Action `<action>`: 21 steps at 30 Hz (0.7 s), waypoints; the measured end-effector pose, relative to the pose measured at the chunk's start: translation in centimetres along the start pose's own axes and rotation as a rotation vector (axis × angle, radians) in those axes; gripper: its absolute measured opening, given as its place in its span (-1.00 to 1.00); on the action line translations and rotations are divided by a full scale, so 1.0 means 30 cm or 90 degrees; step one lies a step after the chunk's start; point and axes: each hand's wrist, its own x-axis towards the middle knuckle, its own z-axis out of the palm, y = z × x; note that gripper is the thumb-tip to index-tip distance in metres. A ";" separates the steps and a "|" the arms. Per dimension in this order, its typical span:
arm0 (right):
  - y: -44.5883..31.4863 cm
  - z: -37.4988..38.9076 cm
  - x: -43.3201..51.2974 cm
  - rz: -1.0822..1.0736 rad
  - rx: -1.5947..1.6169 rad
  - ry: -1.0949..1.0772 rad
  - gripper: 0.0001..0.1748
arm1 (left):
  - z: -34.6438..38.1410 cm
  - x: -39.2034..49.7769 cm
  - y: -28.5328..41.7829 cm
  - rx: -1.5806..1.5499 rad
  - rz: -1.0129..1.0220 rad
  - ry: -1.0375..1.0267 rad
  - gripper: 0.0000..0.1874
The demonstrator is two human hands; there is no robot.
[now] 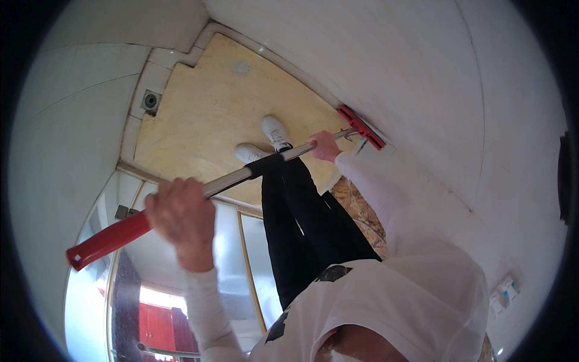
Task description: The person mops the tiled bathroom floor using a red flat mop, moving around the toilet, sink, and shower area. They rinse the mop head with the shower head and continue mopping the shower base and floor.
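Note:
A sponge mop with a steel pole [226,182] runs slantwise across my view. My left hand [183,217] is wrapped around its upper end, beside the red plastic grip [111,240]. Lower down, my right hand [323,147] grips the pole not far from the mop head. A black sleeve [265,166] covers part of the pole between my hands. The red mop head [361,127] lies at the floor's edge, along the foot of the white wall. Its sponge side is hidden.
Yellowish floor [203,108] spreads around my white shoes [274,131]. A square floor drain [150,100] sits in the tiled border at left. White walls [407,68] enclose the floor. Glass panels with gold-coloured frames [251,271] stand at lower left. A brown patterned surface [359,208] shows beside my legs.

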 end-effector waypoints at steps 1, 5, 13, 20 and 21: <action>-0.084 -0.033 0.045 -0.049 0.002 0.040 -0.87 | -0.054 -0.004 -0.062 0.048 -0.015 0.011 -0.76; -0.456 -0.169 0.240 -0.164 0.046 0.075 -0.84 | -0.314 -0.033 -0.314 0.187 -0.075 0.007 -0.74; -0.848 -0.252 0.526 -0.322 0.140 0.136 -0.83 | -0.547 -0.103 -0.460 0.381 -0.144 -0.061 -0.73; -0.833 -0.262 0.412 -0.248 0.157 0.187 -0.91 | -0.541 -0.151 -0.439 0.408 -0.117 -0.026 -0.58; -0.830 -0.257 0.375 -0.266 0.170 0.197 -0.91 | -0.546 -0.163 -0.435 0.420 -0.104 -0.014 -0.56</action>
